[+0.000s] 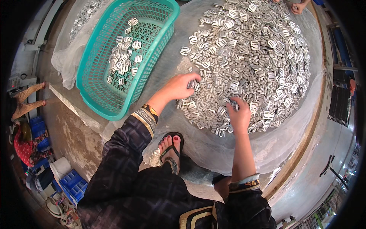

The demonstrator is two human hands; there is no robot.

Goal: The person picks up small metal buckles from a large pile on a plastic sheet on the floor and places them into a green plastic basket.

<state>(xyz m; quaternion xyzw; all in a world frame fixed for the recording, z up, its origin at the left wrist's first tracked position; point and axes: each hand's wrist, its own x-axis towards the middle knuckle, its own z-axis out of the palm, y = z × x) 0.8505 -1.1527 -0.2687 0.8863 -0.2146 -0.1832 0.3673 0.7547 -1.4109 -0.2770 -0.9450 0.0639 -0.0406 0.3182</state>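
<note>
A broad heap of small grey pellets (225,72) mixed with flat silver slide buckles (255,45) lies on a translucent plastic sheet. At the heap's left edge my left hand (178,87) curls its thumb and fingers around silver buckles (193,84). My right hand (241,116) is at the near side of the heap, fingertips bent down and closed on a buckle partly hidden by the fingers. To the left of my left hand stands a green plastic basket (131,93) with slotted walls; a loose cluster of buckles (122,57) lies inside it.
Another person's hand (299,7) reaches the far right of the heap. More metal pieces (84,17) lie on sheeting at the far left. My sandalled foot (171,149) is near the sheet's edge. Blue crates (72,185) and another person (28,143) are at left.
</note>
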